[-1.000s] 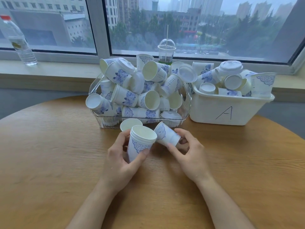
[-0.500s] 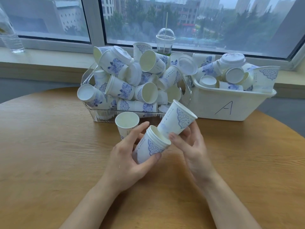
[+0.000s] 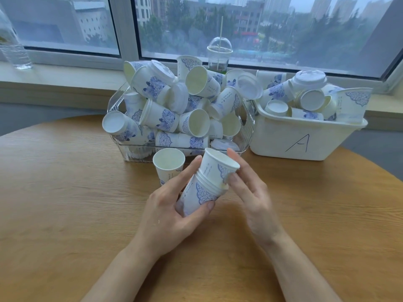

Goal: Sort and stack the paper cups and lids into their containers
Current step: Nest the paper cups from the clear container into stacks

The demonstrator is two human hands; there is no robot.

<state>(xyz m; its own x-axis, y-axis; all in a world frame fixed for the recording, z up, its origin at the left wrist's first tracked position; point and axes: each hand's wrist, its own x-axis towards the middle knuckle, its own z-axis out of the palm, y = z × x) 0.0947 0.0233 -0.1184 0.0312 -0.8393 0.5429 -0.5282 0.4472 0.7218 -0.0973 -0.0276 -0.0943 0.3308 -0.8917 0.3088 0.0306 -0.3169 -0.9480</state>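
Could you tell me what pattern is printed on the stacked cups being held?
A blue floral-lace motif on white, clearest in the head view on the stacked cups.

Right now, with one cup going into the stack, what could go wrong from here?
1. The top cup sits tilted and only partly nested in the cup stack gripped by the left hand; a push by the right hand may jam or crease its rim.
2. The lone cup stands right behind the left hand's fingers and could be tipped.
3. Cups heaped above the clear bin overhang its rim and could tumble out if bumped.
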